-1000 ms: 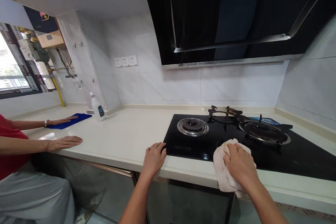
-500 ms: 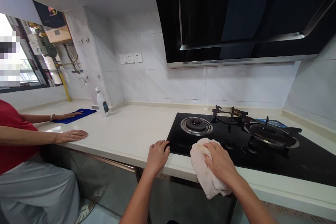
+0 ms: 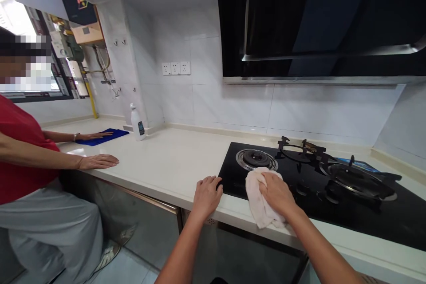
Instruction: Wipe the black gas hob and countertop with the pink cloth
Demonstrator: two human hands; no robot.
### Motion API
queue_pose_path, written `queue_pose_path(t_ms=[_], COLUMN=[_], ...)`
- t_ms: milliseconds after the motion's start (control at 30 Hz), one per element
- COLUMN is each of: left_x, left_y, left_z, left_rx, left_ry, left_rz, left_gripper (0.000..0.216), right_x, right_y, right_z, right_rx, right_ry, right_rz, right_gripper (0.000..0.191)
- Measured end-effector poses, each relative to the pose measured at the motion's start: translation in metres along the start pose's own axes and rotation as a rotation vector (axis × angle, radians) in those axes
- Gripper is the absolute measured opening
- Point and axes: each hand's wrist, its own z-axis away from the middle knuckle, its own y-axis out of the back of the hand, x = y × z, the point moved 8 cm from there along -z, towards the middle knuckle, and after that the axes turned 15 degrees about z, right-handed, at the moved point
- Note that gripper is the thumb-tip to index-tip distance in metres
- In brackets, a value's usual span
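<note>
My right hand (image 3: 276, 193) presses a white cloth (image 3: 258, 204) onto the front of the black glass gas hob (image 3: 229, 182). The fingers are bent into the cloth, and its lower end hangs across the worktop's front strip. Just behind the cloth is the left burner (image 3: 256, 158), without a pan support over it. My left hand (image 3: 207, 195) lies palm down on the worktop at the hob's front left corner, its fingers stretched out and holding nothing. Control knobs (image 3: 331, 194) sit to the right of my right hand.
Iron pan supports (image 3: 294, 153) stand over the other burners. A range hood (image 3: 319, 22) overhangs the hob. Leftward on the cream worktop (image 3: 179, 155) are a white spray bottle (image 3: 137, 123) and a blue cloth (image 3: 115, 134) under a co-worker's hand (image 3: 95, 136); their other hand (image 3: 98, 161) rests nearer.
My right hand and the white cloth have slid away from me, closer to the left burner. My left hand stays at the hob's corner. The view has turned slightly left.
</note>
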Motion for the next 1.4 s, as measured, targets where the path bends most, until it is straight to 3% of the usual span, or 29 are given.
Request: queue_pose_path(t_ms=[133,200,300,467,633,867,1133,1267,1400], left_x=[-0.001,0.0,0.002,0.002,0.002,0.003,0.0,-0.005,-0.015], left_y=[-0.002,-0.001,0.0,0.001,0.001,0.0,-0.003,-0.002,0.003], left_z=[0.001,0.001,0.002,0.004,0.005,0.006,0.005,0.004,0.004], left_rx=[0.02,0.014,-0.005,-0.014,0.005,0.002,0.024,0.089,0.181], left_ry=[-0.023,-0.027,-0.013,-0.003,-0.014,-0.022,-0.043,-0.034,0.01], left_rz=[-0.013,-0.019,-0.024,-0.003,0.007,0.009,0.039,0.065,0.073], left_gripper=[0.037,0.037,0.037,0.038,0.038,0.037,0.037,0.043,0.056], right_x=[-0.061,-0.078,-0.078,-0.053,-0.047,-0.072,-0.096,-0.109,-0.134], right_y=[0.001,0.002,0.0,-0.011,-0.019,-0.02,-0.031,-0.033,-0.027], right_z=[0.009,0.004,-0.021,-0.064,-0.069,-0.067,-0.118,-0.131,-0.119], right_rx=[-0.006,-0.009,-0.016,-0.028,-0.037,-0.055,-0.101,-0.114,-0.119], right_ry=[0.21,0.268,0.256,0.146,0.09,0.181,0.197,0.165,0.195], right_rz=[-0.049,-0.073,-0.092,-0.076,-0.021,-0.001,-0.025,-0.023,-0.041], right_gripper=[0.049,0.049,0.048,0.051,0.05,0.048,0.05,0.054,0.056])
